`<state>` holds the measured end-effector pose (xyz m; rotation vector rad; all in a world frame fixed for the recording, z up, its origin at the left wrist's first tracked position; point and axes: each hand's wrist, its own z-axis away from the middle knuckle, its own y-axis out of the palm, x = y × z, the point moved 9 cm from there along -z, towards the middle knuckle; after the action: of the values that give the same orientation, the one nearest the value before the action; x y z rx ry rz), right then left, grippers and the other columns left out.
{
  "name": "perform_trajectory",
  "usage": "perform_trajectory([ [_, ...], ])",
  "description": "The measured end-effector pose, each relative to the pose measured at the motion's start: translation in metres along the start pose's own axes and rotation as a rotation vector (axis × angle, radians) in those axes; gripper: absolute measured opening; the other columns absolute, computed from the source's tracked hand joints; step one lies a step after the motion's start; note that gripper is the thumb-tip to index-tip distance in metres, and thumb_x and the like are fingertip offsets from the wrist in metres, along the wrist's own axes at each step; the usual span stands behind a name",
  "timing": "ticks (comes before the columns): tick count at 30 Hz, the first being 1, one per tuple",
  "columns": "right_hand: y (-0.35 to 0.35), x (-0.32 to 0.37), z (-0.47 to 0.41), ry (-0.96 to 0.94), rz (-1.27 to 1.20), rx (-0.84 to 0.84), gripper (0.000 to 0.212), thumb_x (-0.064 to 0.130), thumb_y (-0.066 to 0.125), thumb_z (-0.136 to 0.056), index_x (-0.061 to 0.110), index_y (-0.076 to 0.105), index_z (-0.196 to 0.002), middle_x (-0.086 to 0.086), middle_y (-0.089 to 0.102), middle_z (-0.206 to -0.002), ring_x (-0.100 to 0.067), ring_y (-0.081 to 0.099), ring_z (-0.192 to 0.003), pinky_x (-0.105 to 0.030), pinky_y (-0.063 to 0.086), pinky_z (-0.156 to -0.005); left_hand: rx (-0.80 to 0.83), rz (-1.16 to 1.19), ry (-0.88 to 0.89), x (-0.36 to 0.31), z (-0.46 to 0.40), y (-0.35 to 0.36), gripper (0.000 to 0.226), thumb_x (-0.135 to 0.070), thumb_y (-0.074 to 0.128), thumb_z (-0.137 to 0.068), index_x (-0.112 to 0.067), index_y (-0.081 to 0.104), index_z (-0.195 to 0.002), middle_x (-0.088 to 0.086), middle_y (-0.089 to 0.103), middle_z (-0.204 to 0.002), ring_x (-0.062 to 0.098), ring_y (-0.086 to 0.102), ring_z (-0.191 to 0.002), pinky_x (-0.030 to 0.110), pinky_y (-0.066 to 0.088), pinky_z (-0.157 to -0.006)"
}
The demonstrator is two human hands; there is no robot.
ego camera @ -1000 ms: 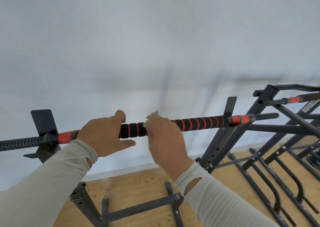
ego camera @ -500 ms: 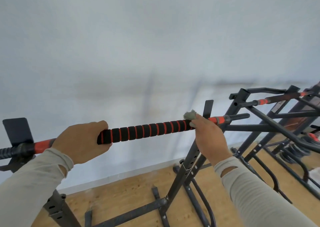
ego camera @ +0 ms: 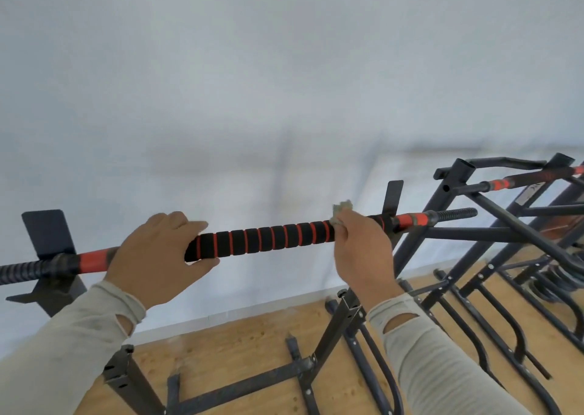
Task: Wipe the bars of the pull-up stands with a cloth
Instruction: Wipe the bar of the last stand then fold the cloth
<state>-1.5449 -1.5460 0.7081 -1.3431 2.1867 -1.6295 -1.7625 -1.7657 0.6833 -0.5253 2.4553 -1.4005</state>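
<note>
Bar (ego camera: 265, 240): black foam, red rings. Left hand (ego camera: 155, 258) clamped around it; right hand (ego camera: 363, 253) pressing cloth (ego camera: 342, 207) around it.

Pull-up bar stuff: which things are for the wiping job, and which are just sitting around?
For the job:
- striped bar
- cloth in the right hand
- left hand gripping the bar
- next stand's bar, probably wiped too

Just sitting around:
- coiled springs on the wooden floor
- white wall
</note>
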Motion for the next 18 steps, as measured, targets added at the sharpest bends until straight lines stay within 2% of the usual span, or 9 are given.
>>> perform_trajectory([
  [1, 0.008, 0.017, 0.007, -0.059, -0.038, -0.005, 0.02, 0.028, 0.046, -0.108, 0.02, 0.064, -0.105, 0.008, 0.066, -0.085, -0.012, 0.064, -0.077, -0.035, 0.06, -0.077, -0.029, 0.029, -0.029, 0.001, 0.003, -0.001, 0.056, -0.068, 0.059, -0.076, -0.024, 0.064, -0.111, -0.01, 0.061, -0.086, 0.02, 0.06, -0.081, 0.034, 0.051, -0.069],
  [3, 0.027, 0.065, 0.027, -0.225, -0.095, -0.029, 0.016, 0.018, 0.052, -0.105, 0.017, 0.068, -0.103, 0.002, 0.071, -0.097, -0.016, 0.066, -0.087, -0.037, 0.058, -0.084, -0.068, 0.051, -0.044, -0.001, 0.004, -0.005, 0.051, -0.067, 0.061, -0.075, -0.023, 0.057, -0.102, -0.011, 0.056, -0.078, 0.019, 0.058, -0.072, 0.031, 0.047, -0.059],
  [5, 0.055, 0.111, 0.046, -0.4, -0.144, -0.036, 0.017, 0.007, 0.056, -0.097, 0.012, 0.072, -0.101, -0.008, 0.073, -0.122, -0.025, 0.066, -0.117, -0.04, 0.051, -0.103, -0.065, 0.028, 0.002, -0.005, 0.001, -0.008, 0.047, -0.068, 0.052, -0.075, -0.024, 0.053, -0.092, -0.012, 0.051, -0.07, 0.017, 0.054, -0.063, 0.027, 0.04, -0.052],
  [7, 0.076, 0.138, 0.057, -0.518, -0.164, -0.027, 0.02, 0.004, 0.056, -0.095, 0.008, 0.073, -0.105, -0.014, 0.068, -0.134, -0.028, 0.056, -0.136, -0.04, 0.041, -0.116, -0.027, 0.013, 0.043, -0.008, 0.0, -0.007, 0.045, -0.068, 0.048, -0.076, -0.025, 0.052, -0.086, -0.012, 0.049, -0.065, 0.017, 0.053, -0.058, 0.024, 0.035, -0.049],
  [9, 0.077, 0.139, 0.052, -0.585, -0.162, -0.027, 0.023, 0.003, 0.056, -0.094, 0.007, 0.074, -0.108, -0.014, 0.068, -0.135, -0.029, 0.059, -0.133, -0.042, 0.044, -0.114, -0.015, -0.006, 0.056, -0.009, -0.001, -0.007, 0.045, -0.068, 0.047, -0.076, -0.025, 0.054, -0.085, -0.013, 0.047, -0.062, 0.016, 0.051, -0.054, 0.023, 0.031, -0.049],
  [11, 0.061, 0.122, 0.042, -0.634, -0.152, -0.059, 0.026, 0.002, 0.057, -0.089, 0.011, 0.075, -0.105, -0.006, 0.069, -0.134, -0.024, 0.065, -0.124, -0.039, 0.052, -0.105, -0.011, -0.017, 0.045, -0.007, -0.002, -0.008, 0.045, -0.069, 0.047, -0.076, -0.026, 0.054, -0.084, -0.014, 0.046, -0.06, 0.015, 0.049, -0.052, 0.022, 0.031, -0.049],
  [13, 0.043, 0.088, 0.024, -0.575, -0.095, -0.034, 0.033, 0.002, 0.058, -0.087, 0.019, 0.074, -0.11, 0.007, 0.066, -0.139, -0.015, 0.066, -0.122, -0.033, 0.054, -0.1, 0.007, -0.019, 0.031, -0.004, -0.002, -0.005, 0.045, -0.071, 0.047, -0.076, -0.027, 0.054, -0.084, -0.015, 0.048, -0.059, 0.014, 0.05, -0.053, 0.023, 0.03, -0.049],
  [15, 0.03, 0.041, 0.002, -0.448, 0.068, 0.042, 0.049, 0.002, 0.052, -0.091, 0.029, 0.067, -0.13, 0.017, 0.057, -0.148, -0.007, 0.061, -0.127, -0.029, 0.051, -0.104, 0.029, -0.016, 0.024, -0.001, -0.002, -0.002, 0.044, -0.072, 0.045, -0.076, -0.029, 0.052, -0.084, -0.016, 0.048, -0.059, 0.013, 0.051, -0.053, 0.023, 0.031, -0.049],
  [18, 0.002, -0.04, -0.023, -0.196, 0.253, 0.076, 0.061, -0.001, 0.049, -0.094, 0.038, 0.058, -0.141, 0.021, 0.055, -0.148, -0.008, 0.061, -0.128, -0.03, 0.051, -0.103, 0.061, -0.032, -0.003, 0.0, -0.005, 0.0, 0.042, -0.072, 0.044, -0.078, -0.03, 0.049, -0.078, -0.014, 0.046, -0.054, 0.009, 0.049, -0.05, 0.024, 0.035, -0.047],
])
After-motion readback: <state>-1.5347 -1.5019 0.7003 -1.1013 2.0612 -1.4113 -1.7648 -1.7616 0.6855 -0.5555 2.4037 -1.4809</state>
